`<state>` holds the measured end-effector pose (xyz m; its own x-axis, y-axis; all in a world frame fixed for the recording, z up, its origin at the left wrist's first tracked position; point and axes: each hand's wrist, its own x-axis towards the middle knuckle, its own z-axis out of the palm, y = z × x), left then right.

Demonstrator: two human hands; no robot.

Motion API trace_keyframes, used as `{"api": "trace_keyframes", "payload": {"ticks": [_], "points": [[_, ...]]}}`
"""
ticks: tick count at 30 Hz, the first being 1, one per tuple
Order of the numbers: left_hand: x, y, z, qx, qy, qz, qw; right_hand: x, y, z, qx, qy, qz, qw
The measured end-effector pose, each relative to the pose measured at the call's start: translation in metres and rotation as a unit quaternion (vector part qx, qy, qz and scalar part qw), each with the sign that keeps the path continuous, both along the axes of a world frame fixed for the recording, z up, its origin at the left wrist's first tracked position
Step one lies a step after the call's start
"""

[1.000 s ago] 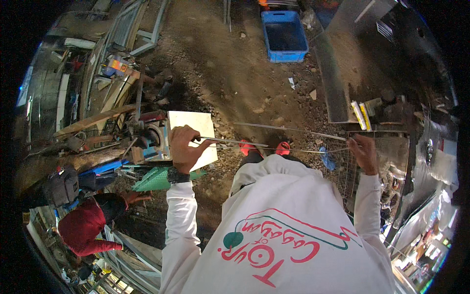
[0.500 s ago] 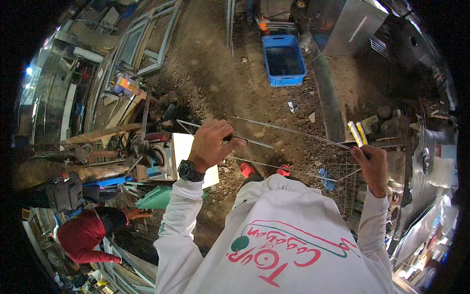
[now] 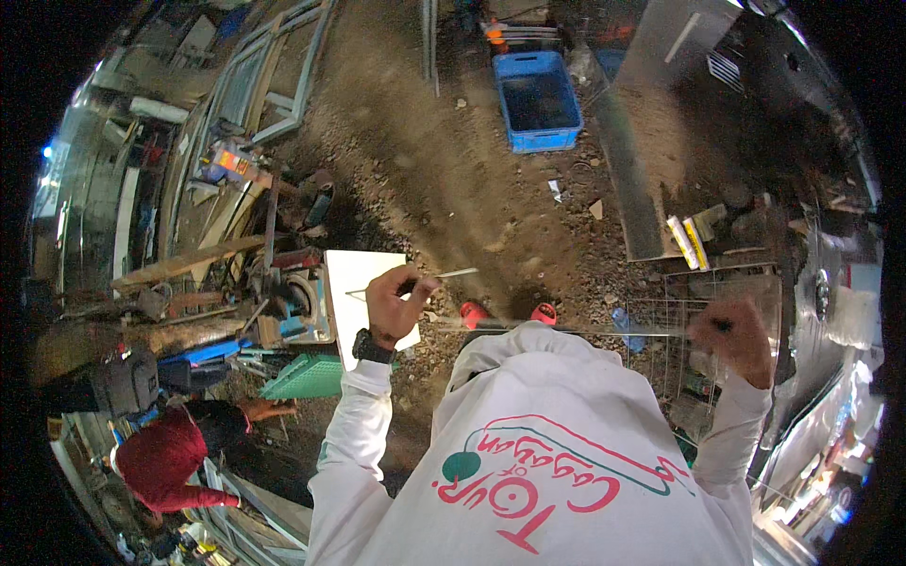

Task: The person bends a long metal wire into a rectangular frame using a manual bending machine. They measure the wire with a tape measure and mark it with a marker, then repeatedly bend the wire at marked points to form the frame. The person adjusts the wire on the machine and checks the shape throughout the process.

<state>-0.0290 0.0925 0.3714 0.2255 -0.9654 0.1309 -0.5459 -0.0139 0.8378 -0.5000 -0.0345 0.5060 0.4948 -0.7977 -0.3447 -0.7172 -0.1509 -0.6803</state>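
My left hand (image 3: 400,304), a dark watch on its wrist, is closed in a pinch around a short thin metal rod (image 3: 461,273). One end of that rod sticks out past the fingers; the other shows over a white board (image 3: 347,274). Out to the right, my right hand (image 3: 734,338) is curled round the end of long thin metal rods (image 3: 604,330), slightly smeared by motion. These rods stretch level across in front of my body toward the left hand. Whether they are separate or one bent piece, I cannot tell.
A blue crate (image 3: 540,104) stands on the dirt floor ahead. A wire mesh rack (image 3: 679,354) is below my right hand. At left are a green plastic crate (image 3: 307,377), timber, and a co-worker in a red top (image 3: 165,457). Metal frames (image 3: 302,75) lie farther off.
Both hands have come lower, nearer my body, and the right has moved outward. The long rods, spread apart before, now appear nearly in one line. The short rod remains in my left hand.
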Motion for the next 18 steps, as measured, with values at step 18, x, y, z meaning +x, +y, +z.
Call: {"api": "trace_keyframes", "payload": {"ticks": [18], "points": [[-0.025, -0.066, 0.185, -0.387, -0.371, -0.02, 0.844, 0.199, 0.013, -0.001, -0.178, -0.298, 0.114, 0.931]]}}
